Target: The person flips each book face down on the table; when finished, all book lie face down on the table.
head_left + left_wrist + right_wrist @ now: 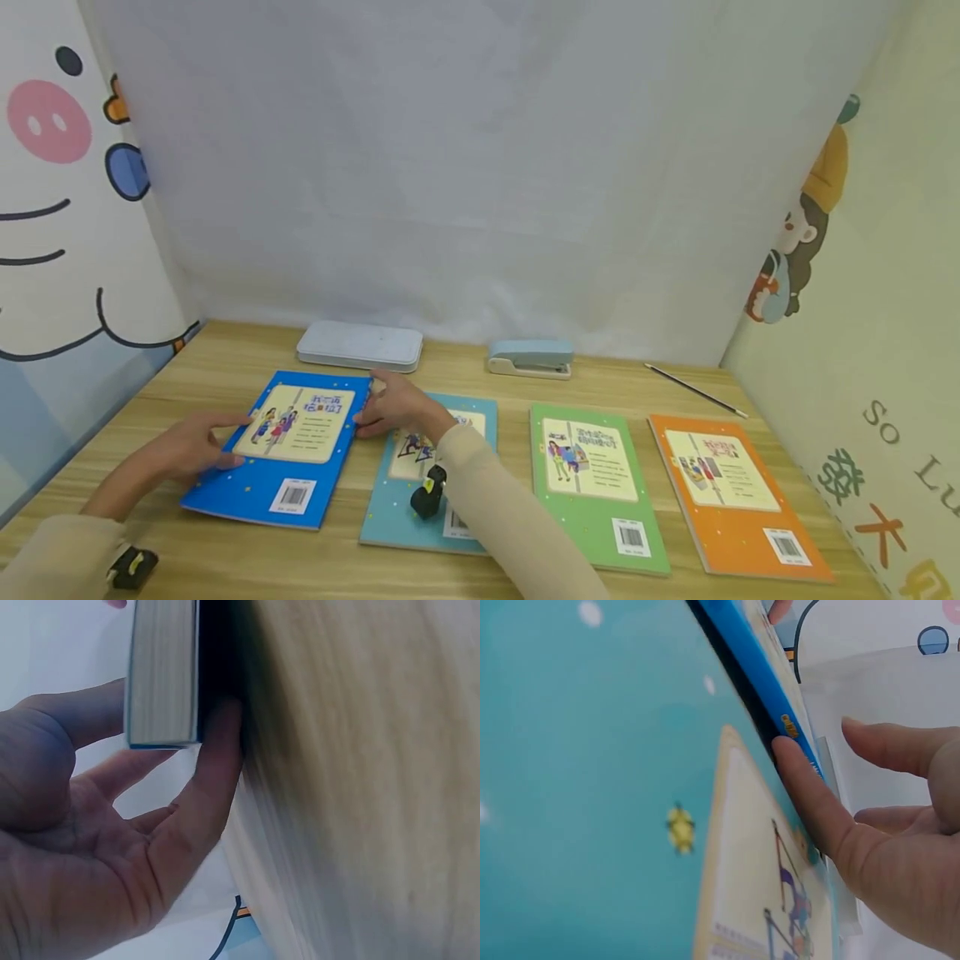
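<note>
A blue book (262,487) with a pale text panel and a barcode lies at a slant on the left of the table. My left hand (187,450) grips its left edge, thumb on the cover and fingers under it; the left wrist view shows the page block (163,675) between them. At the opposite side, fingers of my right hand (397,406) touch the blue spine (780,697), while the thumb stands off it. Under my right forearm lies a teal book (397,508), partly hidden by the sleeve.
A green book (585,525) and an orange book (738,537) lie to the right. Along the back are a pale pencil case (360,343), a blue stapler (530,358) and a dark pencil (693,389). A white curtain (480,167) hangs behind the table.
</note>
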Demonstrator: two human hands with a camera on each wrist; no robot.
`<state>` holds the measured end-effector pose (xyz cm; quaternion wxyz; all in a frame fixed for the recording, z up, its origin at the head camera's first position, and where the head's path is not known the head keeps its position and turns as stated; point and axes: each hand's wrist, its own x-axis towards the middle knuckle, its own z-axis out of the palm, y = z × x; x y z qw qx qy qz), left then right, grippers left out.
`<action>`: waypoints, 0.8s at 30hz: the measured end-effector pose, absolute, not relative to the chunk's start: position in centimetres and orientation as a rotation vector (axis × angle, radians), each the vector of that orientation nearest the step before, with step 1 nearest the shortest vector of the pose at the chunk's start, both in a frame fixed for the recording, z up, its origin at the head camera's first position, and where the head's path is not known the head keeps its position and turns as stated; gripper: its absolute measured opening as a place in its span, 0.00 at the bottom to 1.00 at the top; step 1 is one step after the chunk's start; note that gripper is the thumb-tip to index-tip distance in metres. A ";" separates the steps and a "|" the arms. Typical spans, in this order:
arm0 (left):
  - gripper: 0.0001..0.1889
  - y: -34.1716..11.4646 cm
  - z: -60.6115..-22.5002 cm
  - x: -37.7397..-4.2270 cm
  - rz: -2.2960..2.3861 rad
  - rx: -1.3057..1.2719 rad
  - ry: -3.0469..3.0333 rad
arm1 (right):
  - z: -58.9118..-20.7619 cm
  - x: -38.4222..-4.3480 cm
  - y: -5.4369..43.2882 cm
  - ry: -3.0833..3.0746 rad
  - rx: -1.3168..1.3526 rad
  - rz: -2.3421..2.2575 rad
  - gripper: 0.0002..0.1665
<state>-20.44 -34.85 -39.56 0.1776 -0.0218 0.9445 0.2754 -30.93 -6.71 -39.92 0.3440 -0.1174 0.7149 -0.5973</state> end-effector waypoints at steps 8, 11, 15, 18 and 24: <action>0.38 -34.7 -40.0 -20.5 0.697 -0.128 2.701 | -39.6 -31.3 -5.2 1.905 -0.419 -1.508 0.47; 0.37 -34.5 -40.0 -20.5 0.664 -0.146 2.712 | -39.3 -31.4 -4.3 1.979 -0.464 -1.496 0.44; 0.36 -34.2 -39.8 -20.5 0.619 -0.164 2.720 | -38.7 -31.7 -2.9 2.096 -0.534 -1.488 0.39; 0.33 -34.0 -39.4 -20.6 0.566 -0.164 2.731 | -38.2 -32.0 -1.6 2.186 -0.571 -1.491 0.37; 0.30 -33.6 -38.1 -21.2 0.438 -0.123 2.845 | -37.7 -32.5 1.8 2.416 -0.590 -1.438 0.34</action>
